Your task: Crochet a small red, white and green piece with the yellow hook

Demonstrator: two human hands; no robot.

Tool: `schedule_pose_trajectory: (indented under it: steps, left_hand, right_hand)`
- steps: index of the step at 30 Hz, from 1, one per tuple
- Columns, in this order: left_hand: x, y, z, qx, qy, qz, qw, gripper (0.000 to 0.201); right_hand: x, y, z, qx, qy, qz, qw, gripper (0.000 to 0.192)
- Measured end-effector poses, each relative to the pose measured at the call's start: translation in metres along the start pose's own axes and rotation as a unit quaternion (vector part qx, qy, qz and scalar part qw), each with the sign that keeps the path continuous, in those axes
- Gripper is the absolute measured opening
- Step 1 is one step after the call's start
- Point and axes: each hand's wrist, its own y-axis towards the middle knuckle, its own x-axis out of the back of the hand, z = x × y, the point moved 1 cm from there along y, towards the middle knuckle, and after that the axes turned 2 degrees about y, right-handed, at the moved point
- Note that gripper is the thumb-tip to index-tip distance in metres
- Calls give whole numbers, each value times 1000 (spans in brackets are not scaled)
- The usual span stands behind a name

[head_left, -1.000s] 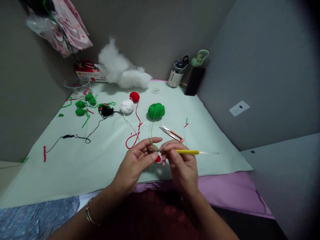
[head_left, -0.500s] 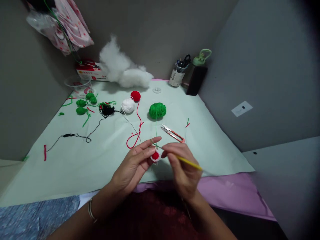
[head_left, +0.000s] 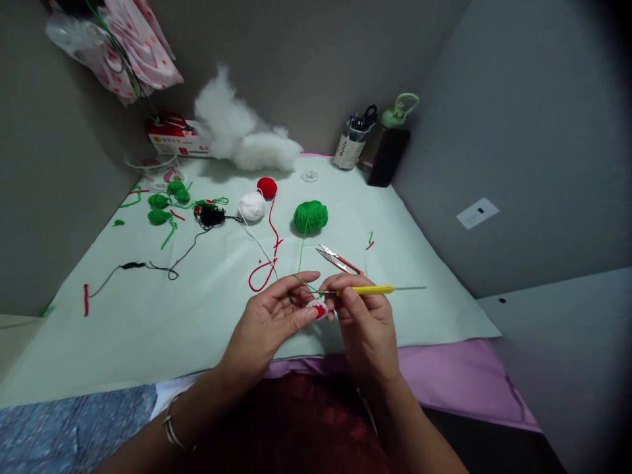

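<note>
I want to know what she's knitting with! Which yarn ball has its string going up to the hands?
The green yarn ball. Its strand runs down to the left hand; the white ball and red ball strands lie loose on the table.

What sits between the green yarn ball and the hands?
In the head view, a green strand runs from the green yarn ball to the left hand; red-handled snips lie beside it, above the right hand.
</note>
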Motion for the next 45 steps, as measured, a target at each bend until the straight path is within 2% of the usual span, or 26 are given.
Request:
schedule_pose_trajectory:
  steps: [9,16,20,26,31,35,37,41,43,45]
  left_hand:
    - [-1,-3,-5,-21,50,-11,998,27]
    - [-1,-3,-7,-17,58,-5,998,27]
    - [-1,-4,-8,-29,62,-24,997,27]
    - [-2,-5,-9,-36,94,-39,994,29]
    - [-4,-5,-11,-43,98,-48,993,32]
    - [-6,-6,-8,-53,81,-35,995,32]
    - [-7,-5,-6,-46,65,-29,996,36]
    - [-4,-4,-4,-32,69,-17,997,41]
    - [0,-3,-6,-67,132,-22,989,31]
    - [4,-2,-9,-127,209,-32,969,25]
  right_hand:
    - [3,2,8,26,-2,23,999,18]
    - [8,-5,13,87,-72,58,992,19]
    - [6,-9,18,151,-163,66,973,21]
    - [6,-17,22,227,-293,92,924,26]
    - [9,-19,17,237,-313,116,912,28]
    - [6,-19,10,261,-317,95,907,28]
    - [3,-19,5,257,-311,70,912,26]
    - [3,-15,-5,163,-220,24,962,18]
    - [5,-10,-7,125,-150,23,980,16]
    - [8,-5,-8,97,-96,26,990,14]
